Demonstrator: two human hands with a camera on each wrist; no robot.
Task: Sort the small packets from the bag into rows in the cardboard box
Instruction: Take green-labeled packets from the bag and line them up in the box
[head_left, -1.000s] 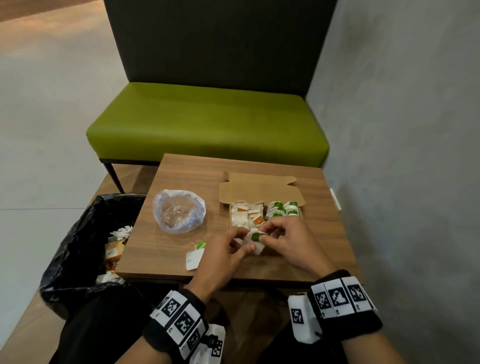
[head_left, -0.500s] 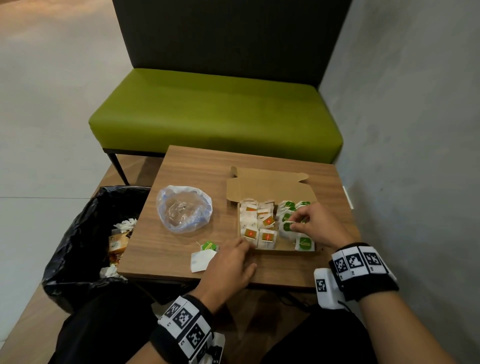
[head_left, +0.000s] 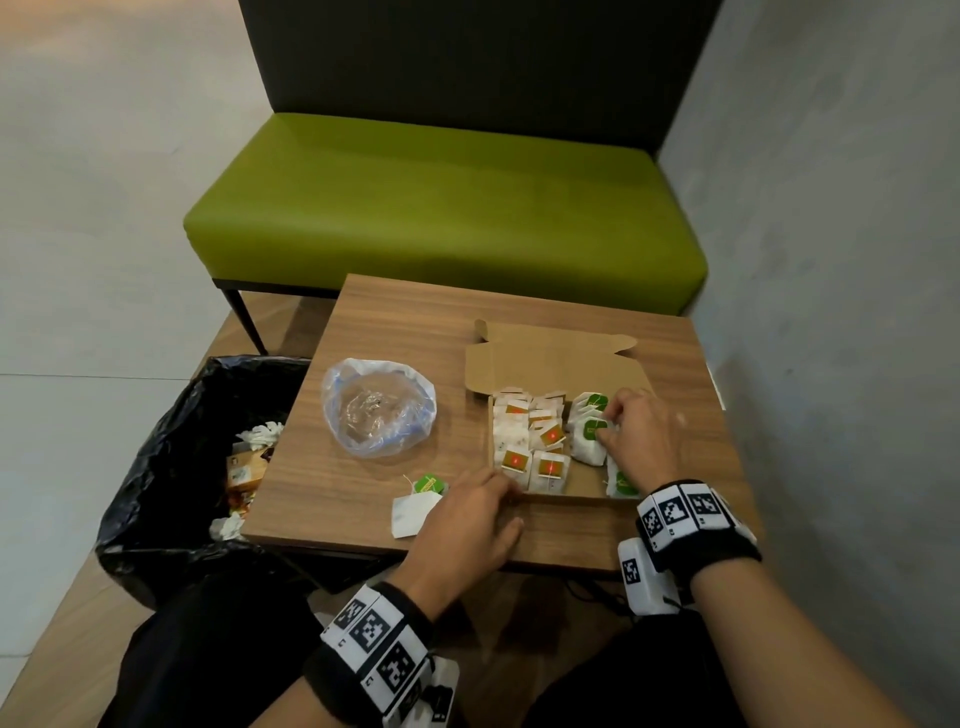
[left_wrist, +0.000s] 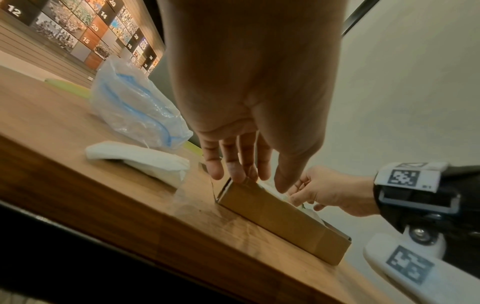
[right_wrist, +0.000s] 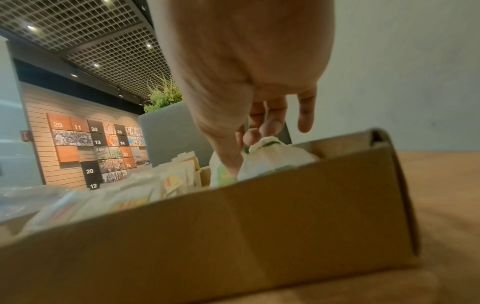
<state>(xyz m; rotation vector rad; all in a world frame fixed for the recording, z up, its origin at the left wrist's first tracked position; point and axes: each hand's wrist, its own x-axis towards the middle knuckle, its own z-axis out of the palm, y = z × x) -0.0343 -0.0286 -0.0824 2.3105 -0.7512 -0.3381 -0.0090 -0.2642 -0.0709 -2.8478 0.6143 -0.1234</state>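
Probably an office lounge, green bench (head_left: 441, 208), numbered photo wall (right_wrist: 98, 148), grid ceiling (right_wrist: 78, 30)

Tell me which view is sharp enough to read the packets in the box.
Head view: sharp, evenly lit, packets readable in the cardboard box. Right wrist view: near packets blurred, right hand blocks much. Left wrist view: dim, warm, shows only the box's outside.

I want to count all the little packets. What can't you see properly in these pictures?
- Packets under the right hand: head view, the hand covers part of the green row in the cardboard box.
- Printing on the packet tags: every view, too small or blurred.
- Orange-tagged packets: right wrist view, blurred, partly behind the box wall.
- Inside the plastic bag: head view, crumpled film hides any contents.
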